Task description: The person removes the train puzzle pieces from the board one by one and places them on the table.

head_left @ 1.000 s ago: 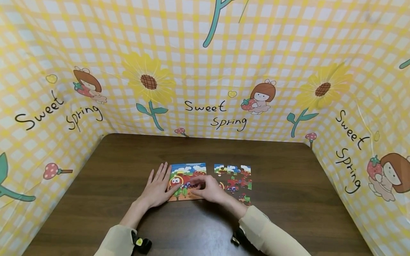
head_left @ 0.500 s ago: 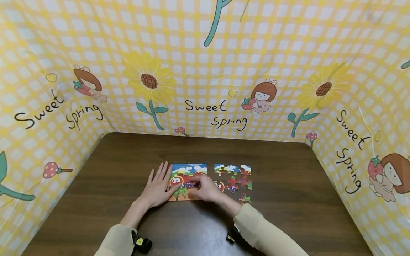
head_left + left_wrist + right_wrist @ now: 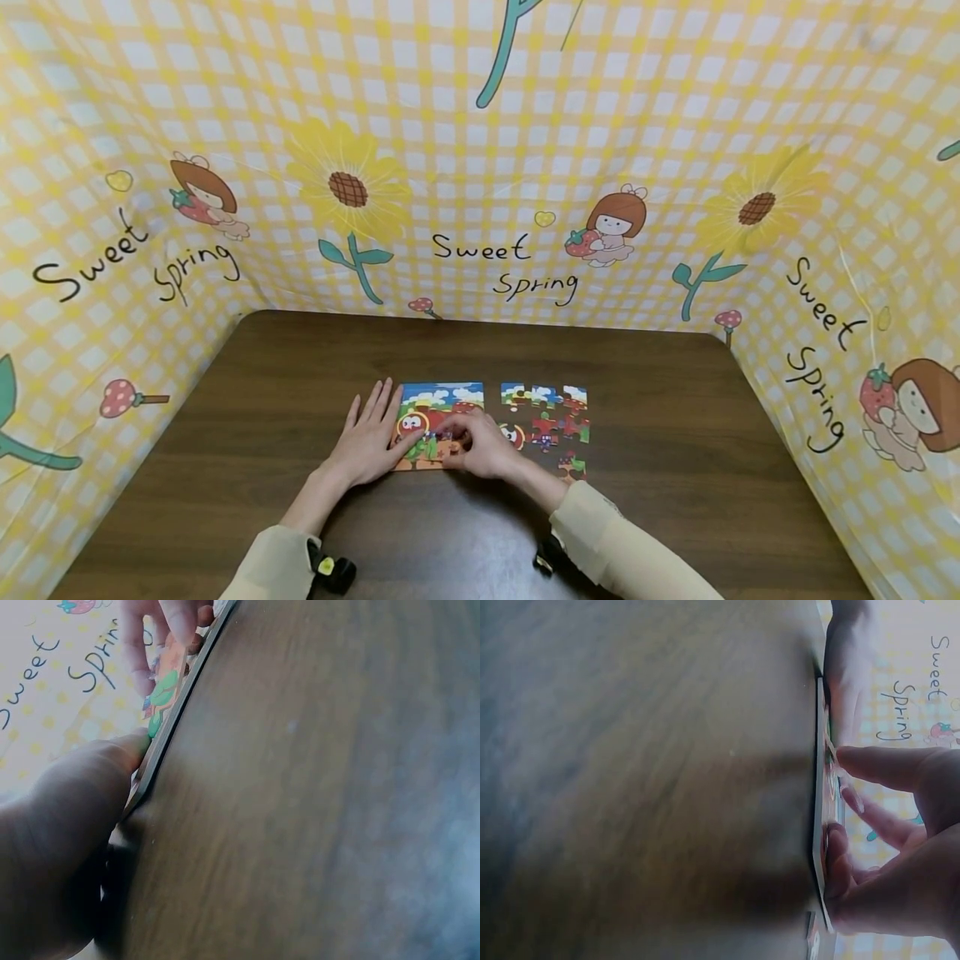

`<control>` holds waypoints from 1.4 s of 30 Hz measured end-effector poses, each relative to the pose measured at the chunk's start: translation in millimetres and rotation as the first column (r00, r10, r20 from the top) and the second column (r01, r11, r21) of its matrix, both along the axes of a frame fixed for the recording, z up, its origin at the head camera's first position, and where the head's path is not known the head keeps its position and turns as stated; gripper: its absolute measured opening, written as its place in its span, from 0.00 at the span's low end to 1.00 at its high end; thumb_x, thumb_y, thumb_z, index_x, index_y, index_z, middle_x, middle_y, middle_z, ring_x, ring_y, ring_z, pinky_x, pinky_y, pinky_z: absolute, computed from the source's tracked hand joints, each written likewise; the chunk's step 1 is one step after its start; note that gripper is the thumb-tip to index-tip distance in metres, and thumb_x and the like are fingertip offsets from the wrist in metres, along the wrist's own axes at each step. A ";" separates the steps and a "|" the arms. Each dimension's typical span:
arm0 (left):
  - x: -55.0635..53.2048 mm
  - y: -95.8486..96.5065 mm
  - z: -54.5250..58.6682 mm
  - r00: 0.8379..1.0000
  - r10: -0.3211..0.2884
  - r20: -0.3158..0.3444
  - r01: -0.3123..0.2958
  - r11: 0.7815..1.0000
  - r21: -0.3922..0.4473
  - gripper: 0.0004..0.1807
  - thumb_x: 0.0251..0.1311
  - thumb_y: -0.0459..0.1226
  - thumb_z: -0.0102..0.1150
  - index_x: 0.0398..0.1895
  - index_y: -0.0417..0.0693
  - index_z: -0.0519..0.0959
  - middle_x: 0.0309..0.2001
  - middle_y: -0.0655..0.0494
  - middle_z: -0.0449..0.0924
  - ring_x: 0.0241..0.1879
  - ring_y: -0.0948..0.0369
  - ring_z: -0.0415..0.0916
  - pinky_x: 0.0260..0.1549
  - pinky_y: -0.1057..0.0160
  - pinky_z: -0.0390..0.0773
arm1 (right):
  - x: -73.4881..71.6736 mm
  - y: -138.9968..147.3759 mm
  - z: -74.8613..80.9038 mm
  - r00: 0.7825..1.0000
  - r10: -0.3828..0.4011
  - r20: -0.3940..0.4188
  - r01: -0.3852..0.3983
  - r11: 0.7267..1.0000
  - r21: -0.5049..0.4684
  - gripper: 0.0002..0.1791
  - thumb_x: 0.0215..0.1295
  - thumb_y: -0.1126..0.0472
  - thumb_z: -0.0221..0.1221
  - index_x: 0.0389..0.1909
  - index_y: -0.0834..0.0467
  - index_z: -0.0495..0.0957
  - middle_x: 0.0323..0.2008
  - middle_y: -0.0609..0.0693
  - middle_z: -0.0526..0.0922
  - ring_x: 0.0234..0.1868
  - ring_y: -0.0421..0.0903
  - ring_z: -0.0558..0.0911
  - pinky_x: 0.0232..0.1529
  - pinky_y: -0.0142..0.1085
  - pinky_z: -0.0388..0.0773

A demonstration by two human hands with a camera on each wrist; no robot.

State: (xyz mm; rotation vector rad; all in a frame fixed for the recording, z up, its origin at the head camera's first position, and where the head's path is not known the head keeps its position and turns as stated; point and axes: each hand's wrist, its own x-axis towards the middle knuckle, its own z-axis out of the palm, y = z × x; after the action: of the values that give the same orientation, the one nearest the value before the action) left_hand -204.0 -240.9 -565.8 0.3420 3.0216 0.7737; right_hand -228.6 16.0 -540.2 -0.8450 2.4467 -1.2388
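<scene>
A colourful jigsaw puzzle (image 3: 441,397) with sky, clouds and a red cartoon face lies flat on the brown table. My left hand (image 3: 365,443) rests along its left side, fingers straight and spread, the thumb reaching over the near-left part. Over the lower right of the picture, my right hand (image 3: 486,443) pinches a puzzle piece (image 3: 166,690) between thumb and fingers. Green and orange show on that piece in the left wrist view, and one edge looks tilted up. The right fingers hide most of it in the head view.
Several loose or partly joined puzzle pieces (image 3: 546,428) lie right of the puzzle, some partly behind the right wrist. A yellow checked cloth (image 3: 480,183) walls the back and both sides of the table (image 3: 480,533).
My right hand has shifted slightly left and its fingers have changed position over the lower right of the puzzle. The left hand stays in place.
</scene>
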 end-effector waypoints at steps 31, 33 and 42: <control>0.2 1.0 -1.2 1.000 0.013 0.013 -0.013 0.999 -0.044 0.55 0.78 0.66 0.52 0.91 0.39 0.49 0.91 0.35 0.41 0.91 0.37 0.37 0.85 0.27 0.35 | 0.0 41.5 24.4 0.988 0.104 0.112 -0.087 0.985 -0.151 0.25 0.70 0.68 0.72 0.67 0.65 0.83 0.39 0.62 0.86 0.35 0.34 0.80 0.41 0.27 0.81; 1.3 1.6 0.6 1.000 0.014 0.008 -0.014 0.999 -0.037 0.54 0.78 0.65 0.53 0.90 0.39 0.49 0.90 0.34 0.41 0.91 0.37 0.37 0.85 0.26 0.36 | 1.1 49.3 26.0 0.987 0.091 0.131 -0.072 0.987 -0.141 0.25 0.71 0.68 0.72 0.68 0.63 0.82 0.42 0.62 0.88 0.36 0.35 0.81 0.41 0.28 0.81; 4.6 3.6 6.3 1.000 0.014 -0.003 -0.014 0.999 -0.031 0.54 0.79 0.64 0.54 0.90 0.38 0.50 0.90 0.34 0.43 0.91 0.36 0.39 0.85 0.26 0.37 | 4.3 86.1 30.7 0.985 0.068 0.156 -0.048 0.991 -0.128 0.26 0.73 0.69 0.69 0.70 0.63 0.80 0.39 0.61 0.88 0.34 0.38 0.80 0.38 0.28 0.80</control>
State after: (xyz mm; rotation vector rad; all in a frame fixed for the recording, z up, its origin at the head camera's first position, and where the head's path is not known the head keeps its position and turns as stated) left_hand -199.5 -237.3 -559.5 0.3218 3.0385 0.7267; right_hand -224.4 102.1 -509.4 -0.8092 2.2232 -1.3922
